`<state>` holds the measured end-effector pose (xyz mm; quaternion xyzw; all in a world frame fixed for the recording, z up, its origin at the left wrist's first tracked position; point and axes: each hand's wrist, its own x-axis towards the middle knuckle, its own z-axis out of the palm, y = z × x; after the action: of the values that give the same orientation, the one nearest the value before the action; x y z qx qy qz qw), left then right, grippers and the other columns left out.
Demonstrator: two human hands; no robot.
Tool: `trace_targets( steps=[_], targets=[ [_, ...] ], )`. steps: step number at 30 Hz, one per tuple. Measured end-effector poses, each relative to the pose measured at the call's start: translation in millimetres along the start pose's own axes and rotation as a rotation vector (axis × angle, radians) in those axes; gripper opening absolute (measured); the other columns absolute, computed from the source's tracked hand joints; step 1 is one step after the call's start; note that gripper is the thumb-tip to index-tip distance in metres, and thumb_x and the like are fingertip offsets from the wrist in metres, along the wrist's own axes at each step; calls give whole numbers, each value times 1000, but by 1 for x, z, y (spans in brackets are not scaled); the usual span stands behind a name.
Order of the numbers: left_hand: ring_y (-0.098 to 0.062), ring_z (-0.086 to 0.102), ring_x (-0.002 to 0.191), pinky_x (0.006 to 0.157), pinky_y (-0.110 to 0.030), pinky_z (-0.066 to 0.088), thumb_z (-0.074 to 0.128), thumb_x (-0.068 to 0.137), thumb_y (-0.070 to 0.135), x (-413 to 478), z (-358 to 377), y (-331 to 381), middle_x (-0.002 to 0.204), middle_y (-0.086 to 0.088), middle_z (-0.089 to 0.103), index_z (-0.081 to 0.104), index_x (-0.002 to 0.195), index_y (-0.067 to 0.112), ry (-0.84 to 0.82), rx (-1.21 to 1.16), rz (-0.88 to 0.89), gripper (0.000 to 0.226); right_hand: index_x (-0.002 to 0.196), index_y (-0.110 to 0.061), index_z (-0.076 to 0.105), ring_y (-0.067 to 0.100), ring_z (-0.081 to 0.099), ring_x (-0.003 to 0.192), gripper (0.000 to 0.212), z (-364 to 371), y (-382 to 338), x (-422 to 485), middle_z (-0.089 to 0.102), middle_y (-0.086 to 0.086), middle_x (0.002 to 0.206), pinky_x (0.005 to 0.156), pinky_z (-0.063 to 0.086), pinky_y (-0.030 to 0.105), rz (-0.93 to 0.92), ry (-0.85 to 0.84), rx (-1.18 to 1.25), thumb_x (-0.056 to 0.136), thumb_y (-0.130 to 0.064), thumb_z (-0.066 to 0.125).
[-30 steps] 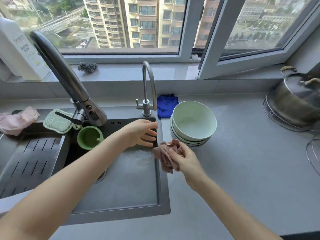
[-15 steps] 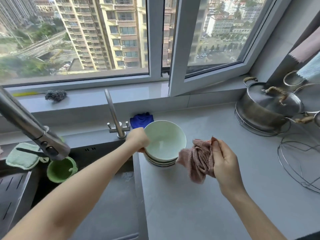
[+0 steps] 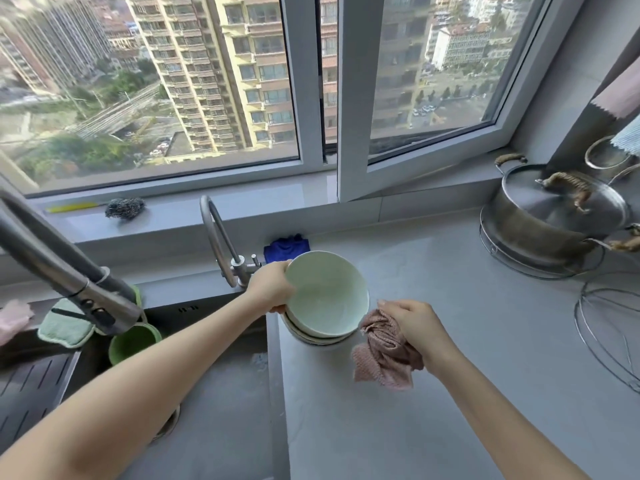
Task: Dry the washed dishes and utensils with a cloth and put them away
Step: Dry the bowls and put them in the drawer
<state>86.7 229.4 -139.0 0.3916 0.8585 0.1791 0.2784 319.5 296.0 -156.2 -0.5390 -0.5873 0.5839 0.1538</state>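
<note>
Mid-frame, the top bowl [image 3: 327, 296] is held by the left grip [image 3: 272, 287], the cloth [image 3: 384, 355] by the right grip [image 3: 414, 323]; drying is judged unstarted.

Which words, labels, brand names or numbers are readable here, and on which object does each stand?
None is readable.
The top bowl, pink cloth, pot and tap show no print.
Dark marks on the back wall of the sink are too small to tell whether they are text.
The buildings outside show no legible sign.
</note>
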Motion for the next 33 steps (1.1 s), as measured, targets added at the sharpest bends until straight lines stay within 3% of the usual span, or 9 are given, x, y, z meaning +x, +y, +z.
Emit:
trace_targets(
  steps=[4,7,11,18,20,22,25,29,33],
  targets=[
    [-15,46,31,32,-17,29,40,69,-7,-2,-7,-2,62,-9,56,56,101,27,-55,-179,-81,50,89,-2,73,28,67,78,23,7,-12,6,74,17,90,75,52,38,51,-136,65,89,-23,64],
    [-12,43,28,33,-16,26,42,70,-9,-7,-13,0,57,-7,52,58,100,17,-53,-264,-98,42,94,0,72,29,70,83,29,8,-21,7,74,17,93,80,54,38,103,-221,122,89,-28,65],
    [-13,42,29,33,-16,25,45,71,-8,-28,-24,4,55,-6,51,60,93,19,-51,-359,-73,38,89,-2,70,24,70,72,22,4,-32,-3,74,14,86,67,55,30,93,-356,134,90,-23,63],
    [-11,43,39,37,-17,31,59,66,10,-97,-42,-39,52,0,53,67,90,31,-136,-530,-70,33,60,-11,54,13,42,48,26,31,-34,-42,45,4,56,42,31,17,-16,-313,-95,84,-3,53],
    [-10,50,53,45,-19,41,63,60,22,-117,-44,-65,65,-1,58,69,95,34,-185,-629,-126,38,50,-17,49,11,39,44,36,46,-28,-51,42,-2,49,43,30,18,-16,-333,-140,83,-4,53],
    [-14,61,80,66,-28,53,68,60,34,-135,-41,-97,93,-5,67,67,104,38,-313,-801,-168,45,43,-16,50,9,41,42,42,65,-23,-59,44,-6,46,43,31,18,16,-383,-164,83,-6,54],
    [-31,65,95,79,-45,55,76,56,39,-155,-26,-137,108,-13,68,72,105,21,-416,-1278,-284,53,57,-11,61,12,50,49,29,99,-20,-70,55,5,58,47,38,18,115,-503,-138,85,-7,54],
    [-31,68,85,63,-42,56,75,48,39,-170,-13,-169,107,-14,68,69,107,20,-170,-1368,-403,63,80,-1,70,16,61,63,17,135,-12,-79,67,10,73,62,49,23,190,-623,-132,87,-15,62],
    [-22,62,97,77,-45,56,64,56,40,-171,-20,-187,113,-1,60,55,115,42,110,-892,-405,60,75,-4,69,13,59,58,37,143,-12,-74,66,5,68,58,47,22,132,-528,-165,88,-38,65]
  ],
)
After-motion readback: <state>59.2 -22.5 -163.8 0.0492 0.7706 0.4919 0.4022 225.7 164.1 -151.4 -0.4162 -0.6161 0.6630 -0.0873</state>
